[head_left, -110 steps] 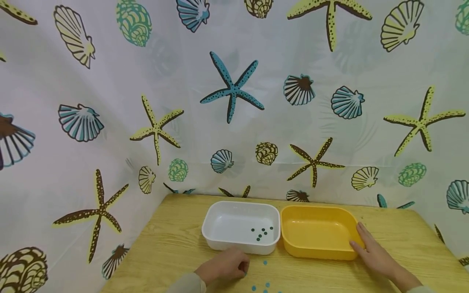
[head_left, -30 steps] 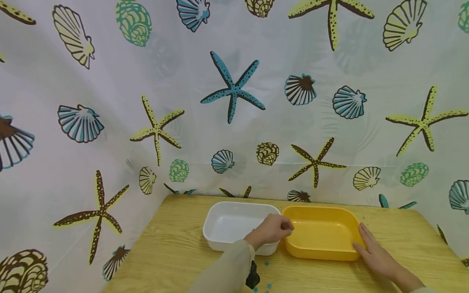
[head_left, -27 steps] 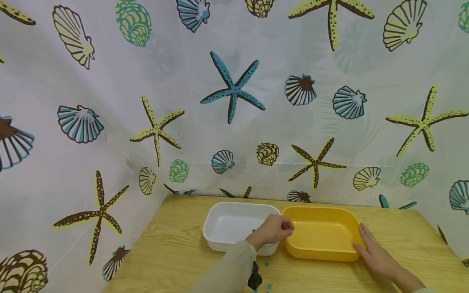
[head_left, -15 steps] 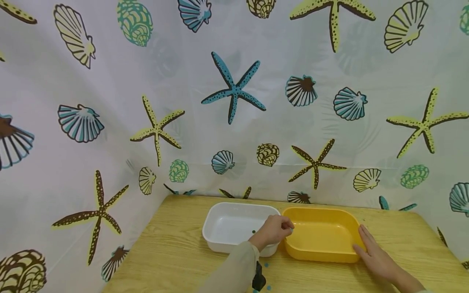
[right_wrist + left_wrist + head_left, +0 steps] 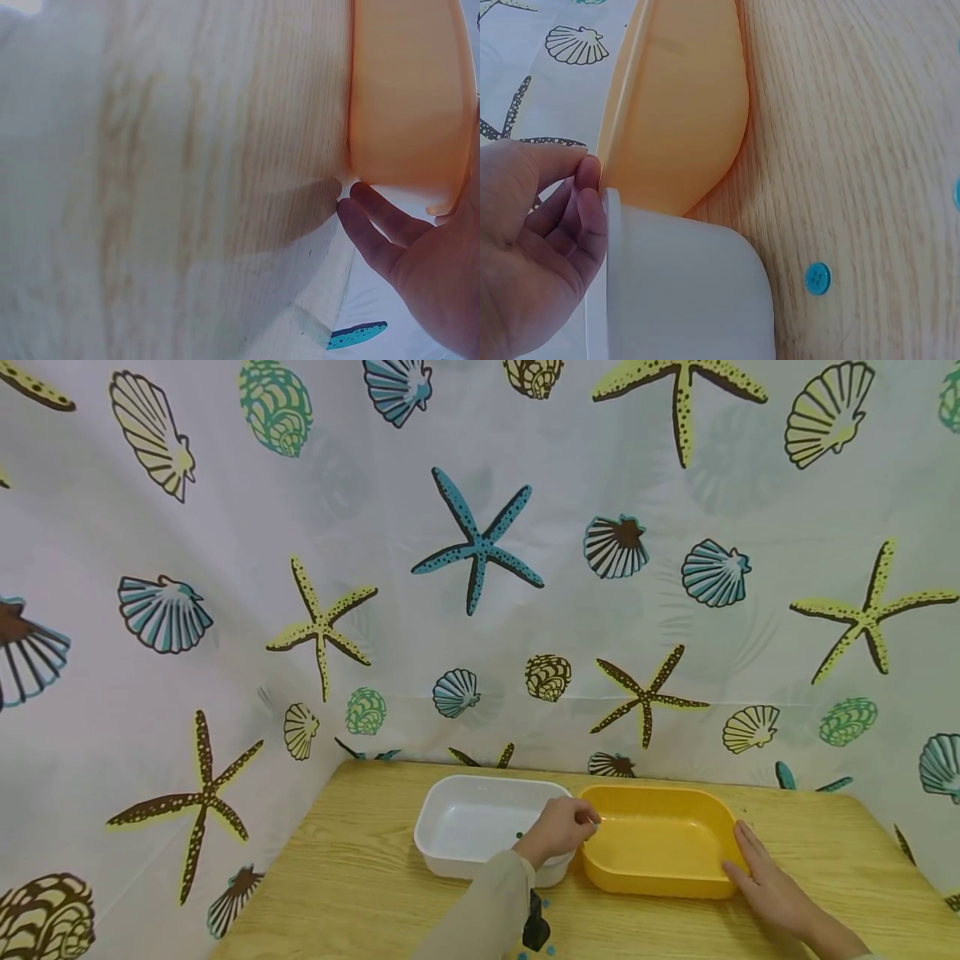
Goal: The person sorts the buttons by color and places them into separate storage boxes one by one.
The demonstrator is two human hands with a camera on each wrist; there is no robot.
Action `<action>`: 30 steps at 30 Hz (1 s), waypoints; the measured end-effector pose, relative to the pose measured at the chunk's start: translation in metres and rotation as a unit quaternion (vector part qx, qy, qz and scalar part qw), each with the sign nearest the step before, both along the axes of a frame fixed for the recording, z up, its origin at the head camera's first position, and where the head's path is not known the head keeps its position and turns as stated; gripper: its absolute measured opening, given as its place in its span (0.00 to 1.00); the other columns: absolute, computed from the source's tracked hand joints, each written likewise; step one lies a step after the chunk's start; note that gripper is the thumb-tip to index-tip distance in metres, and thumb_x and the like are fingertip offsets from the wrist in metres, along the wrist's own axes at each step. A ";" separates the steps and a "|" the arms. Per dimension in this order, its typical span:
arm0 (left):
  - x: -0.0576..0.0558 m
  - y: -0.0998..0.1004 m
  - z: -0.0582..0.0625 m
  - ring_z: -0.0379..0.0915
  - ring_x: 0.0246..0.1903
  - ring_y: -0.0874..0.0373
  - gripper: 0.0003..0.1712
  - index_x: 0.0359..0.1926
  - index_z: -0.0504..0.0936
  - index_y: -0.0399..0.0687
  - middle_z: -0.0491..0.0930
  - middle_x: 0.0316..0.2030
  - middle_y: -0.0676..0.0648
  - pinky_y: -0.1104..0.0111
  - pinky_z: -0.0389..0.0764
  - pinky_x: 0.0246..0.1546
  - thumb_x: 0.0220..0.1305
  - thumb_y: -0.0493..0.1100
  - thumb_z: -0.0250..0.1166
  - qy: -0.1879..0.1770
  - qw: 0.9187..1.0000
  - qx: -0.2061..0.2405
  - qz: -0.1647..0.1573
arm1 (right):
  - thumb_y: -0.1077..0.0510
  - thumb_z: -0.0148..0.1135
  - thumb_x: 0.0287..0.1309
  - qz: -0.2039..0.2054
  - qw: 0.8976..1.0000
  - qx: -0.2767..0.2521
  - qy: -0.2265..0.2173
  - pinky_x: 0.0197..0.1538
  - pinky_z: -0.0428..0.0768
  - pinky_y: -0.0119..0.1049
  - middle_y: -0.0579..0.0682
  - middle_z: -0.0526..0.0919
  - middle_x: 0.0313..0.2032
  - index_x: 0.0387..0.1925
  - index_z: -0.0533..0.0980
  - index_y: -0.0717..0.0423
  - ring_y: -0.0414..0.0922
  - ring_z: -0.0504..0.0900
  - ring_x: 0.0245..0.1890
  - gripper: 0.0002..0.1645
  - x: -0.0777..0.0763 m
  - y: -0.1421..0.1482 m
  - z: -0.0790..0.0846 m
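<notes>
My left hand (image 5: 558,828) reaches across the white tray (image 5: 457,864) to the left rim of the yellow tray (image 5: 637,883). Its thumb and curled fingertips meet at that rim in the left wrist view; I cannot tell whether a button is pinched between them. Against the right end of the yellow tray rests my right hand (image 5: 772,881), fingers straight along the outside and thumb by the near corner. A dark green button (image 5: 519,835) shows in the white tray, the others hidden by my left arm. On the table lie blue buttons (image 5: 817,278).
Both trays stand side by side on the wood-grain table (image 5: 337,868). A curtain (image 5: 390,635) printed with starfish and shells hangs behind and to the left. A black device (image 5: 536,927) hangs at my left wrist, over the table near more blue buttons (image 5: 551,949).
My left hand went from the table before the white tray to the yellow tray's left rim. Blue at its fingertips half a second ago no longer shows. The right hand has stayed.
</notes>
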State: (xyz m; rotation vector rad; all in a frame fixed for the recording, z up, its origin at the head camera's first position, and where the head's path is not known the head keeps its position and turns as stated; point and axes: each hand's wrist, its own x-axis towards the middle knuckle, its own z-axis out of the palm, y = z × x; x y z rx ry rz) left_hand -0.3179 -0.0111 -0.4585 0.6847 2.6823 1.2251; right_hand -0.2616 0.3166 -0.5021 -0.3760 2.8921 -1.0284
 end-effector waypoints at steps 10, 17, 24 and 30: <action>0.000 0.003 -0.002 0.72 0.22 0.64 0.04 0.35 0.83 0.40 0.77 0.24 0.52 0.73 0.75 0.26 0.62 0.36 0.62 0.000 0.999 0.033 0.025 | 0.44 0.45 0.71 -0.002 1.000 -0.003 -0.005 0.60 0.43 0.68 0.74 0.35 0.69 0.69 0.38 0.76 0.70 0.38 0.67 0.48 0.000 0.001 0.000; -0.002 0.005 -0.003 0.72 0.22 0.63 0.05 0.36 0.83 0.39 0.77 0.25 0.52 0.71 0.76 0.26 0.62 0.35 0.62 -0.017 0.998 0.043 0.042 | 0.45 0.45 0.71 0.002 1.000 -0.009 0.007 0.60 0.44 0.67 0.74 0.36 0.69 0.68 0.39 0.77 0.70 0.38 0.67 0.47 -0.001 0.001 -0.001; 0.000 0.002 0.002 0.75 0.24 0.61 0.11 0.44 0.81 0.35 0.79 0.27 0.50 0.71 0.77 0.28 0.61 0.35 0.61 -0.028 0.998 0.053 0.036 | 0.44 0.45 0.71 0.001 1.000 -0.008 0.002 0.60 0.43 0.67 0.74 0.35 0.69 0.68 0.39 0.77 0.70 0.38 0.67 0.47 0.000 0.000 0.003; 0.009 -0.008 0.012 0.74 0.27 0.61 0.08 0.41 0.82 0.39 0.79 0.30 0.51 0.70 0.76 0.31 0.62 0.37 0.61 -0.013 0.999 0.036 -0.003 | 0.44 0.44 0.71 0.000 1.000 -0.003 -0.009 0.61 0.43 0.67 0.74 0.35 0.68 0.68 0.39 0.77 0.71 0.38 0.67 0.47 -0.001 0.000 0.002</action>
